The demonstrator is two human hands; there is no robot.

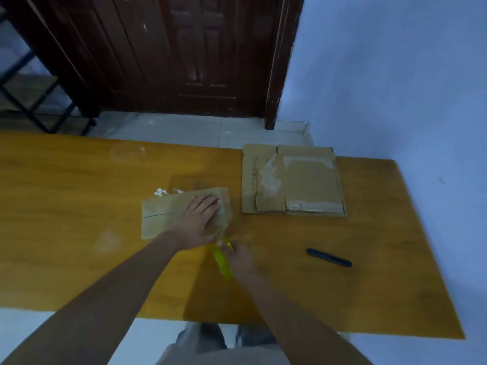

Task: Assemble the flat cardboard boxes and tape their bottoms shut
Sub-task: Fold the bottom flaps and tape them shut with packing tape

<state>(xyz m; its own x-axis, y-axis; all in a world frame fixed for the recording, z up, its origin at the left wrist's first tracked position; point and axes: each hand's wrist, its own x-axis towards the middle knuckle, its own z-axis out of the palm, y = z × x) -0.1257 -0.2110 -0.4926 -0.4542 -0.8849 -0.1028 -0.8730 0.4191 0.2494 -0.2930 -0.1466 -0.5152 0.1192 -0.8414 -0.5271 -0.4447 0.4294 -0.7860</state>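
Note:
A small flat cardboard box [158, 216] lies on the orange table [79, 206], with clear tape over its right end. My left hand [200, 219] rests palm down on that box, fingers spread and pressing it flat. Just below the box's lower right corner, my right hand [238, 256] grips a yellow-green cutter [221, 262] against the tabletop. A larger flattened cardboard box [303, 180] with old tape patches lies to the right, near the table's far edge.
A dark pen-shaped tool [329, 257] lies on the table to the right of my right hand. White scraps [160, 192] sit at the small box's top edge. Beyond the table are a dark wooden door [184, 54], a blue wall [395, 75] and a metal rack [34, 101].

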